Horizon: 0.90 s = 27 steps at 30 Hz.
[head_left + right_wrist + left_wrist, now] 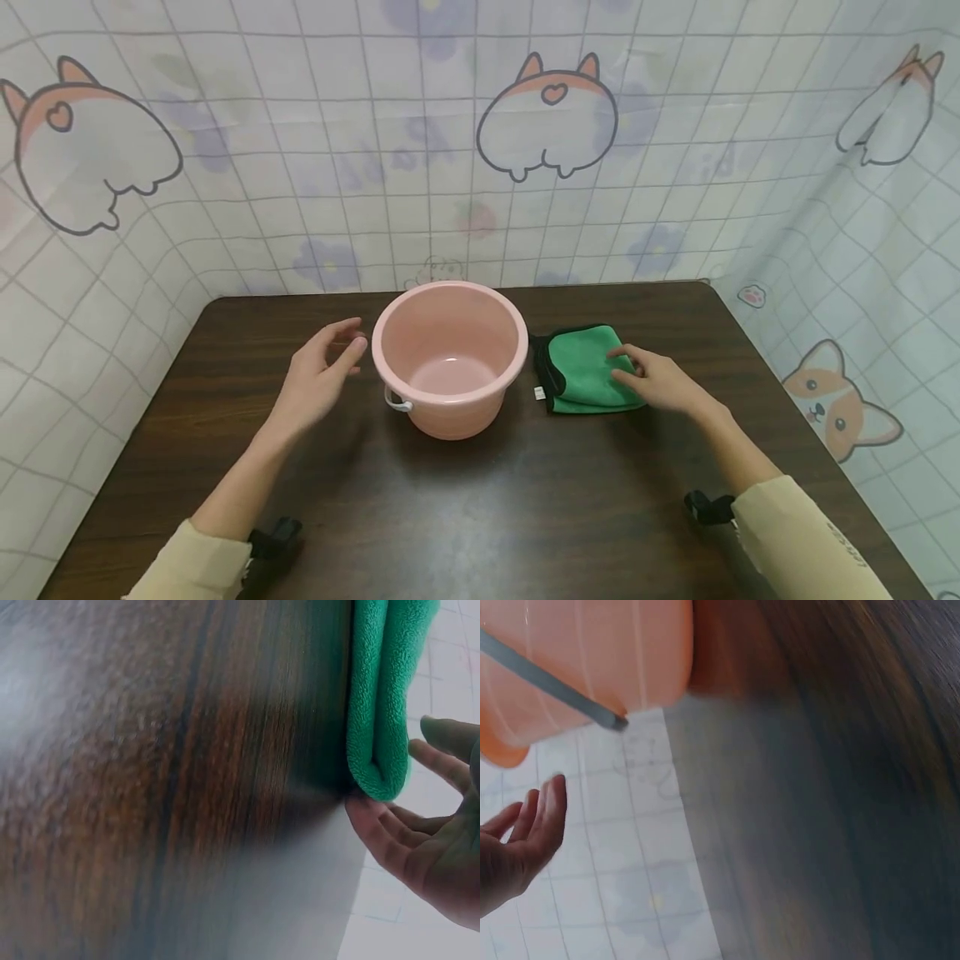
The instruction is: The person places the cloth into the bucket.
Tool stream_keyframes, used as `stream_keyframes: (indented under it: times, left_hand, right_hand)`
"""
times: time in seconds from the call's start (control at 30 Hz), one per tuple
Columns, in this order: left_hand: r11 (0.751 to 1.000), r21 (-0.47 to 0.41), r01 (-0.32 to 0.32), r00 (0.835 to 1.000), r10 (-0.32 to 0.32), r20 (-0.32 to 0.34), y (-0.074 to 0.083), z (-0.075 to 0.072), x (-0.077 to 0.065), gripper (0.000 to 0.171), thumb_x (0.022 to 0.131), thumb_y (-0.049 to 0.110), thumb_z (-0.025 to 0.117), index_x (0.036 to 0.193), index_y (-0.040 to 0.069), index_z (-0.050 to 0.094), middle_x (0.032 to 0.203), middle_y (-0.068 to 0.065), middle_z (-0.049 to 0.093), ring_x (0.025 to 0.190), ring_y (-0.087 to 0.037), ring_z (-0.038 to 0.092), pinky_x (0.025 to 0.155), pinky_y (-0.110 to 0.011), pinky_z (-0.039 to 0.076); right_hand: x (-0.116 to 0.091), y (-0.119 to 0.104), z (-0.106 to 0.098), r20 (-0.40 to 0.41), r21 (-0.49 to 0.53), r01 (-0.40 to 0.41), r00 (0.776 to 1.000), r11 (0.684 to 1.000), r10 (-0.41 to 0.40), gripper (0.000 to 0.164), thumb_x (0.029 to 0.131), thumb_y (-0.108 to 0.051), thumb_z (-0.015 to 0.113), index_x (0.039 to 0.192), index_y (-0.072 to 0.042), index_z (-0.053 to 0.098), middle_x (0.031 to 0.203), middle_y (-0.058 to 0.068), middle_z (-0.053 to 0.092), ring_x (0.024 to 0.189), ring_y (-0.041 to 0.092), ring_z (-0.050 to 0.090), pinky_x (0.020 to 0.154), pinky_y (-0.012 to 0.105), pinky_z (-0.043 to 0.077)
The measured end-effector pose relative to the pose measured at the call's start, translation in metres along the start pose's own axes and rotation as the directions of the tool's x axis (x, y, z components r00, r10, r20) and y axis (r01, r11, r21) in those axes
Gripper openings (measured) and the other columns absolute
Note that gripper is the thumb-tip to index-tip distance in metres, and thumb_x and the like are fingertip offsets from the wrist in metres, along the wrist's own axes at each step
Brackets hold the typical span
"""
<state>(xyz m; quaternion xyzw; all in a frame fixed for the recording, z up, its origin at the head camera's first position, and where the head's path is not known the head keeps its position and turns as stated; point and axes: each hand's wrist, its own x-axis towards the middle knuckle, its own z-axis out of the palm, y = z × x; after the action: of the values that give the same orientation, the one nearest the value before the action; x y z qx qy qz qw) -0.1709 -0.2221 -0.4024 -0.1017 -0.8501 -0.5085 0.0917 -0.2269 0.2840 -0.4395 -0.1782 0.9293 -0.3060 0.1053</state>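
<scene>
A pink plastic bucket [450, 358] stands upright on the dark wooden table, its grey handle [555, 682] hanging down the side. Just left of its rim is my left hand [321, 367], fingers loosely bent and holding nothing. To the bucket's right lies a folded green cloth [592, 375] with black edging and a small white tag [539, 392]. My right hand [660, 379] is at the cloth's right edge. In the right wrist view, fingertips [360, 810] reach the fold's lower edge of the cloth, while the thumb stays spread apart from them.
The brown table [465, 533] extends in front of both hands. A white grid-patterned curtain [360, 167] with cartoon corgis hangs close behind the table and along both sides. Black wrist cameras sit at both sleeves [802, 533].
</scene>
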Motion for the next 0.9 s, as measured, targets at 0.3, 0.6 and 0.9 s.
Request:
stream_keyframes:
  times: [0.3, 0.6, 0.9]
  left_hand:
    - [0.942, -0.292, 0.166, 0.985, -0.145, 0.093, 0.013, 0.008, 0.01, 0.053, 0.107, 0.031, 0.058, 0.148, -0.001, 0.049, 0.14, -0.019, 0.055, 0.11, -0.021, 0.061, 0.087, -0.034, 0.06]
    - [0.848, -0.451, 0.277, 0.961, -0.246, 0.128, 0.02, 0.009, 0.014, 0.051, 0.104, 0.022, 0.065, 0.144, -0.006, 0.051, 0.132, -0.019, 0.055, 0.105, -0.018, 0.062, 0.086, -0.029, 0.059]
    - [0.795, -0.499, 0.344, 0.939, -0.295, 0.177, 0.02, 0.006, 0.018, 0.052, 0.102, 0.011, 0.067, 0.146, -0.007, 0.048, 0.118, -0.011, 0.057, 0.092, -0.013, 0.064, 0.08, -0.025, 0.06]
  right_hand:
    - [0.002, 0.005, -0.002, -0.009, 0.017, 0.008, 1.0, 1.0, -0.008, 0.034, 0.102, -0.015, 0.066, 0.134, -0.007, 0.064, 0.068, 0.004, 0.042, 0.057, 0.017, 0.036, 0.054, 0.032, 0.034]
    - [-0.003, 0.007, -0.001, -0.017, 0.128, -0.003, 1.0, 0.992, 0.005, 0.036, 0.1, -0.007, 0.066, 0.136, -0.004, 0.063, 0.149, 0.031, 0.044, 0.12, 0.049, 0.057, 0.077, 0.038, 0.048]
    - [0.0, 0.0, -0.005, -0.034, 0.292, -0.039, 0.998, 0.956, 0.051, 0.038, 0.103, -0.01, 0.063, 0.141, -0.009, 0.061, 0.154, 0.022, 0.042, 0.078, 0.027, 0.056, 0.065, 0.037, 0.043]
